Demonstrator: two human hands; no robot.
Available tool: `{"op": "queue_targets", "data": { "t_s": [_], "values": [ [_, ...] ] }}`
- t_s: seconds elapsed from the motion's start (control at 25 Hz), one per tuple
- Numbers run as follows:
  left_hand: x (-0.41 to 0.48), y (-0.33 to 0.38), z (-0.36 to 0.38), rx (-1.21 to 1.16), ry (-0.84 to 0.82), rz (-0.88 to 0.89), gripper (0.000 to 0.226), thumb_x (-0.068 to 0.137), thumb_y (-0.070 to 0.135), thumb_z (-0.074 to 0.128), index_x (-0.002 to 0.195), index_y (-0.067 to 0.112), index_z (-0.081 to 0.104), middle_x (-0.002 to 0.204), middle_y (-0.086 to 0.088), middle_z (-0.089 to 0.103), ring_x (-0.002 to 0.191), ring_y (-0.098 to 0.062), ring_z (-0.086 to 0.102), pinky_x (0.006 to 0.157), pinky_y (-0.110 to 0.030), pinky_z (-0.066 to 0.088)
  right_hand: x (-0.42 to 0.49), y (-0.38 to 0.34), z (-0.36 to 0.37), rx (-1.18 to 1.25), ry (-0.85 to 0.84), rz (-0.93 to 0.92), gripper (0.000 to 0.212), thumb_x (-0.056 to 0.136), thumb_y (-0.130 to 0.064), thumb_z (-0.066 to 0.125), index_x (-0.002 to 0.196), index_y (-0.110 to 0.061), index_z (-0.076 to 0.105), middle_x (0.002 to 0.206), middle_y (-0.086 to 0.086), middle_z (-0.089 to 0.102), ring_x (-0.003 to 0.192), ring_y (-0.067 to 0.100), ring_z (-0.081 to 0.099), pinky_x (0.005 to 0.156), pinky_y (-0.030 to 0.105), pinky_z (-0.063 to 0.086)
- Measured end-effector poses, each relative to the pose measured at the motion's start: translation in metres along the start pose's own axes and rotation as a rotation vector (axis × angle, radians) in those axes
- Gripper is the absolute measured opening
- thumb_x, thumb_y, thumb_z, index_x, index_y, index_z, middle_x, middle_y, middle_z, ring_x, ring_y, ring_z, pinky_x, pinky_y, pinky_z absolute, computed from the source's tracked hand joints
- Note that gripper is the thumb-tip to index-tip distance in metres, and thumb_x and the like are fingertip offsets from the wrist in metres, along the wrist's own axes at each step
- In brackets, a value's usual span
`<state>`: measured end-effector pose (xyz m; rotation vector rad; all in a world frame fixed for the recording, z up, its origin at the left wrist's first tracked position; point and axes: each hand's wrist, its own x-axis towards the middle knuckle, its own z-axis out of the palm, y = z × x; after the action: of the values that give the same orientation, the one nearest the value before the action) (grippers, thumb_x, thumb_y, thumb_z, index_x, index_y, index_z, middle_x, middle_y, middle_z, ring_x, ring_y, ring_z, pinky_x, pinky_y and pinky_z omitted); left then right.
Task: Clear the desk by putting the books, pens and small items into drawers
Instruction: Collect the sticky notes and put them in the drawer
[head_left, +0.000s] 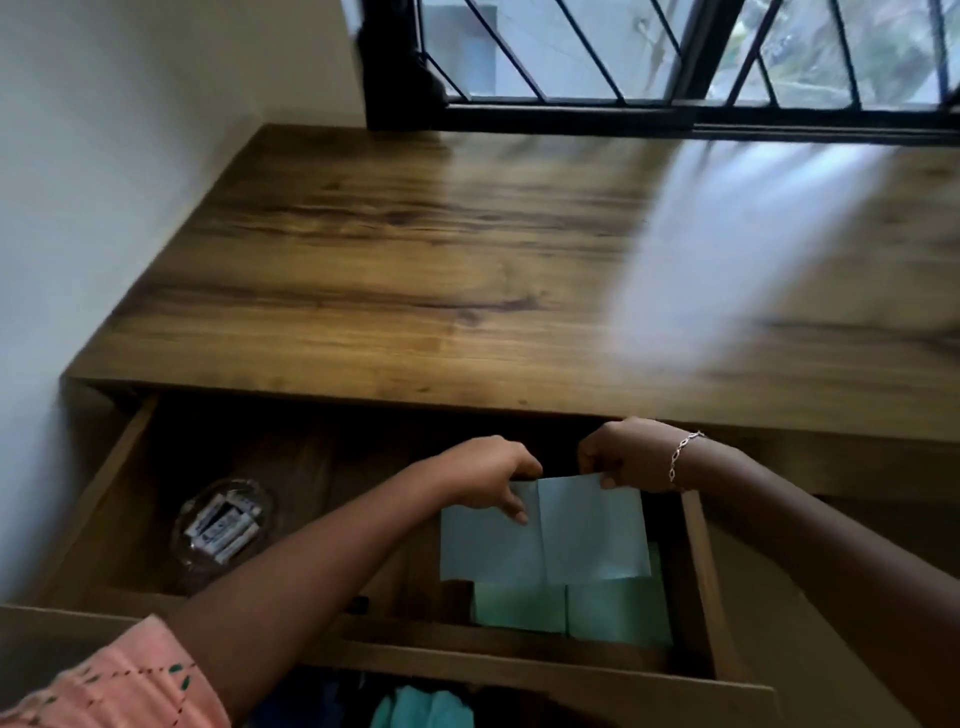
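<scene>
Left hand (488, 478), right hand (628, 460) pinching paper (587, 535) edge

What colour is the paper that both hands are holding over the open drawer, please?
The paper is pale blue, clearest in the head view.

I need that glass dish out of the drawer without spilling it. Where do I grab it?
Take the glass dish by its rim, from above, fingers on opposite sides: it sits flat on the drawer floor, open side up, holding small white items, so keep it level.
</scene>
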<state>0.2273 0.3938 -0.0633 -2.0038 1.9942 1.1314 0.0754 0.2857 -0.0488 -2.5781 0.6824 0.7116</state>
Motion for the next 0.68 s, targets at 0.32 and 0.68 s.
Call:
{"op": "queue_targets", "data": {
  "t_s": [0.32, 0.68],
  "values": [
    [0.034, 0.007, 0.059, 0.033, -0.096, -0.008, 0.036, 0.081, 0.026, 0.069, 0.111, 0.01, 0.059, 0.11, -0.01, 0.063, 0.101, -0.025, 0.057, 0.073, -0.031, 0.039, 0.006, 0.009, 0.063, -0.182, -0.109, 0.125, 0.027, 0.085, -0.007, 0.051, 0.108, -0.017, 0.062, 0.106, 0.01, 0.064, 0.097, 0.028, 0.062, 0.068, 0.029, 0.045],
    [0.03, 0.002, 0.092, 0.131, 0.039, 0.004, 0.064, 0.08, 0.028, 0.069, 0.134, 0.013, 0.038, 0.134, -0.013, 0.044, 0.121, -0.029, 0.045, 0.096, -0.042, 0.042, 0.001, 0.003, 0.088, -0.286, -0.017, 0.182, 0.027, 0.087, 0.002, 0.045, 0.108, -0.008, 0.058, 0.108, 0.014, 0.064, 0.103, 0.031, 0.06, 0.077, 0.035, 0.049]
  ]
}}
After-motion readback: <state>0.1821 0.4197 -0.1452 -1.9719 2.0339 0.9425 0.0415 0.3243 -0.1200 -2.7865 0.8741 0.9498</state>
